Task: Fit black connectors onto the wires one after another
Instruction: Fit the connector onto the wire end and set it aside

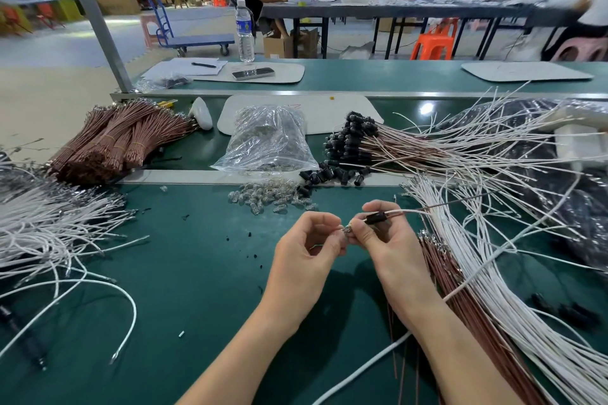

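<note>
Both hands meet over the green bench top [204, 273], mid-frame. Right hand [388, 240] pinches a black connector [376, 218] between thumb and fingers, with a white wire [408, 212] and a brown one running out of it to the right. Left hand [312, 246] is closed in a fingertip pinch on a small metal terminal [347, 229], just beside the right thumb — connector sits close behind it, whether seated I can't tell.

Around the work:
- loose white wires [493, 273] fan across the right side, with brown wires [441, 260] under them right beside the right wrist — crowded there
- another white wire pile [49, 223] far left
- banded brown wire bundles [115, 141] at back left
- clear bag [268, 141] of small parts behind the hands, small glass bulbs [263, 199] spilled in front of it
- loose black connectors [332, 176] on the bench rail, just beyond the hands
- finished wires with black caps [355, 138] stacked to the right of the bag
- black debris specks on the mat left of the hands

Further back: water bottle [245, 31], label blue, text unreadable; pen [204, 65] on papers; phone-like device [253, 73] on a white mat. No legible writing anywhere nearby.
</note>
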### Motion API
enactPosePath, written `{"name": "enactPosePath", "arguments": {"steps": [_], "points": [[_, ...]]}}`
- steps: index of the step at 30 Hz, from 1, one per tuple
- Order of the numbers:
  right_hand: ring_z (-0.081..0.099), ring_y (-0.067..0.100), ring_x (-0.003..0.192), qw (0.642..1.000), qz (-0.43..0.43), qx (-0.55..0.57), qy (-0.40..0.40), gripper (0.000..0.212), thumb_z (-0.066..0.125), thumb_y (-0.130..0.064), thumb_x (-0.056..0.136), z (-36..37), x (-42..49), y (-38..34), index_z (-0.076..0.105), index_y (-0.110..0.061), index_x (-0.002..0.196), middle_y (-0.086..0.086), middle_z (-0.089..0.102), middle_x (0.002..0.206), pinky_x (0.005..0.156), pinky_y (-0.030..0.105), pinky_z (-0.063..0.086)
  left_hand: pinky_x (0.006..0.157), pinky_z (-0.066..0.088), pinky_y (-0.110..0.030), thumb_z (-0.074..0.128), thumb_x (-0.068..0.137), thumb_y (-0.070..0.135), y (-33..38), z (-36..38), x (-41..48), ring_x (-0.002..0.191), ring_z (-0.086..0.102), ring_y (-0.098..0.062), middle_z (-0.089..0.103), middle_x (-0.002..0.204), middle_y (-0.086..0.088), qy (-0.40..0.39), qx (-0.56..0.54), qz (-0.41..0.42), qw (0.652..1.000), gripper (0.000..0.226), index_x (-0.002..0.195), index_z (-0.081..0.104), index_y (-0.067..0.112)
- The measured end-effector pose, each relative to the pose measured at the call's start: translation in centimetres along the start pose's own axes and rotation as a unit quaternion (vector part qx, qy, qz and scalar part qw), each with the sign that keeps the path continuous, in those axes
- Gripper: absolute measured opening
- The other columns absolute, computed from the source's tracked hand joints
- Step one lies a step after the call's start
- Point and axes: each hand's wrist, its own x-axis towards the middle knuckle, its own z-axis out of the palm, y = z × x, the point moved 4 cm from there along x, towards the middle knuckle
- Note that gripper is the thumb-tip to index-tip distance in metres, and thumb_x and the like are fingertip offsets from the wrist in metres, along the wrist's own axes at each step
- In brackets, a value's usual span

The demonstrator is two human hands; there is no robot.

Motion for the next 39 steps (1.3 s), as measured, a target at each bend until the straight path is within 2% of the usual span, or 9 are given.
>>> {"name": "enactPosePath", "arguments": {"steps": [4,8,13,15,18,21,24,31,39], "points": [[0.066,0.009,0.075,0.997,-0.037,-0.074,-0.013,0.026,0.065,0.0,0.095,0.4,-0.1,-0.4,0.055,-0.023,0.101,-0.009,0.069,0.08,0.077,0.019,0.052,0.078,0.056,-0.024,0.065,0.095,0.003,-0.2,-0.4,0.2,0.078,0.071,-0.019,0.074,0.086,-0.002,-0.013,0.026,0.003,1.0,0.017,0.098,0.064,0.019],[0.067,0.01,0.076,0.996,-0.031,-0.084,-0.009,0.025,0.066,-0.001,0.094,0.6,-0.2,-0.3,0.056,-0.024,0.099,-0.009,0.069,0.081,0.078,0.02,0.053,0.076,0.056,-0.022,0.066,0.095,0.005,-0.4,-0.6,0.2,0.078,0.072,-0.016,0.075,0.086,0.001,-0.004,0.02,0.006,1.0,0.017,0.098,0.065,0.022],[0.072,0.011,0.079,0.999,0.043,0.009,-0.011,0.021,0.069,-0.008,0.093,0.1,-0.1,0.0,0.061,-0.024,0.104,-0.007,0.072,0.079,0.076,0.018,0.054,0.084,0.054,-0.017,0.07,0.094,0.023,-0.4,-0.7,0.2,0.095,0.071,-0.005,0.073,0.1,0.016,-0.017,0.117,0.056,0.991,0.018,0.111,0.067,0.031],[0.071,0.012,0.078,0.995,0.068,0.069,-0.002,0.021,0.069,-0.006,0.092,0.0,0.1,0.3,0.062,-0.02,0.104,-0.005,0.072,0.077,0.074,0.019,0.055,0.085,0.051,-0.013,0.071,0.094,0.025,-0.3,-0.9,0.2,0.098,0.068,-0.001,0.071,0.101,0.018,-0.019,0.187,0.094,0.978,0.02,0.113,0.067,0.031],[0.071,0.013,0.077,0.99,0.083,0.117,0.0,0.024,0.074,-0.009,0.083,0.1,0.2,0.3,0.063,-0.017,0.103,0.0,0.071,0.076,0.072,0.019,0.055,0.083,0.049,-0.011,0.07,0.094,0.022,-0.1,-1.0,0.2,0.095,0.066,0.0,0.069,0.099,0.021,-0.011,0.23,0.133,0.964,0.021,0.109,0.065,0.036],[0.072,0.013,0.078,0.988,0.086,0.131,-0.013,0.036,0.078,-0.021,0.071,0.4,0.0,0.2,0.062,-0.016,0.103,0.001,0.071,0.077,0.072,0.019,0.056,0.081,0.049,-0.013,0.071,0.094,0.021,0.0,-1.1,0.2,0.092,0.066,0.0,0.068,0.098,0.019,-0.002,0.249,0.158,0.955,0.021,0.105,0.063,0.037],[0.072,0.013,0.078,0.988,0.084,0.131,-0.013,0.038,0.079,-0.023,0.069,0.4,-0.1,0.1,0.062,-0.015,0.102,0.001,0.07,0.076,0.071,0.018,0.056,0.079,0.049,-0.011,0.072,0.093,0.021,0.0,-1.2,0.1,0.091,0.066,0.0,0.068,0.097,0.019,0.003,0.249,0.166,0.954,0.017,0.103,0.064,0.034],[0.07,0.01,0.071,0.98,0.113,0.161,-0.02,0.032,0.078,-0.016,0.067,0.5,-0.2,0.0,0.063,-0.013,0.095,-0.003,0.068,0.069,0.067,0.018,0.056,0.079,0.048,-0.01,0.074,0.091,0.021,0.0,-1.2,0.2,0.09,0.067,0.0,0.07,0.097,0.021,-0.006,0.232,0.159,0.959,0.014,0.101,0.068,0.029],[0.071,0.015,0.074,0.956,0.167,0.232,-0.067,0.013,0.077,-0.01,0.071,1.1,-0.4,-0.5,0.073,-0.017,0.082,0.008,0.07,0.081,0.067,0.022,0.058,0.078,0.046,-0.01,0.07,0.094,0.019,0.8,-1.2,-0.1,0.089,0.063,0.0,0.063,0.093,0.017,-0.005,0.278,0.192,0.941,0.012,0.102,0.063,0.025]]}}
